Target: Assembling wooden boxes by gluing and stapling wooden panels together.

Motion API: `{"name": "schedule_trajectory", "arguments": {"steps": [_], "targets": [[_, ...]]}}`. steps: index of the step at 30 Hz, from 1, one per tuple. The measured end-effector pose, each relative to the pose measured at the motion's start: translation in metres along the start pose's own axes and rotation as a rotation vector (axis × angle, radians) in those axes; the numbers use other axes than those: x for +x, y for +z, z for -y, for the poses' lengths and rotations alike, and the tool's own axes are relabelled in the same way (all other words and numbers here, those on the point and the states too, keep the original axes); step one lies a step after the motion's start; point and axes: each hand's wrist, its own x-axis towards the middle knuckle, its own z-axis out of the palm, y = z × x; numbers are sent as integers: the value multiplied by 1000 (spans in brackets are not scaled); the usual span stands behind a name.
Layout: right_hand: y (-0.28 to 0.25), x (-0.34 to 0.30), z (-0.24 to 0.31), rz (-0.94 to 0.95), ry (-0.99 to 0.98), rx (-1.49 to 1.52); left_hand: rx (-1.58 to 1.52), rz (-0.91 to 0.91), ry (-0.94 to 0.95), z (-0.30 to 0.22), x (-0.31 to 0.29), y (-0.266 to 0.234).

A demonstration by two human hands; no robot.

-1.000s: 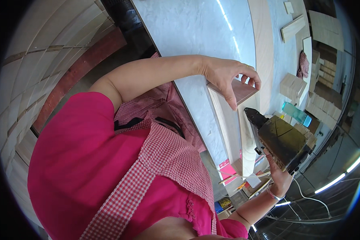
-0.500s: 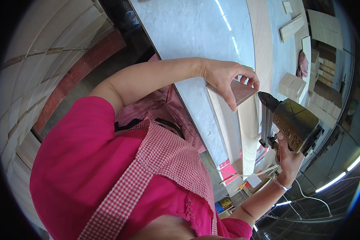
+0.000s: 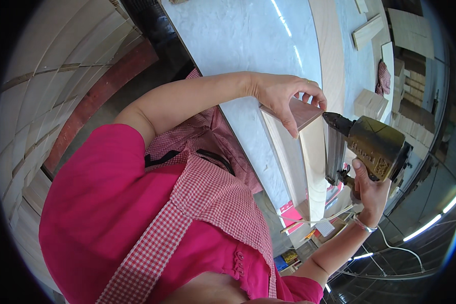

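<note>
My left hand [image 3: 289, 99] grips the end board of a narrow wooden drawer frame [image 3: 315, 169], thumb on one face and fingers curled over the other. This end board [image 3: 305, 114] is reddish-brown, while the two long side boards are pale. In my right hand [image 3: 371, 190] is a pneumatic nail gun [image 3: 374, 147] with a bronze-coloured body, held by its handle. Its black nose points at the corner of the end board, close to my left fingertips; whether it touches the wood I cannot tell. The frame rests on the pale, glossy worktable [image 3: 238, 40].
A long plywood strip [image 3: 330, 55] lies along the table beyond the frame. Farther right are a stack of small boards [image 3: 371, 105], loose wood pieces [image 3: 368, 32] and a checked cloth [image 3: 383, 78]. A pale air hose [image 3: 319, 221] runs below the nail gun. Large stacked panels [image 3: 50, 66] stand at left.
The nail gun in my right hand has shifted slightly, its nose now nearer the end board's corner and its body a little higher. My left hand keeps its hold, moving barely left.
</note>
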Motion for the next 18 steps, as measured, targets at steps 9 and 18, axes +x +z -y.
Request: {"name": "schedule_trajectory", "arguments": {"steps": [9, 18], "targets": [[0, -22, -7, -27, -6, 88, 655, -448, 25, 19, -31, 63], [1, -52, -7, 21, 101, -71, 1022, -591, -13, 29, -28, 80]]}}
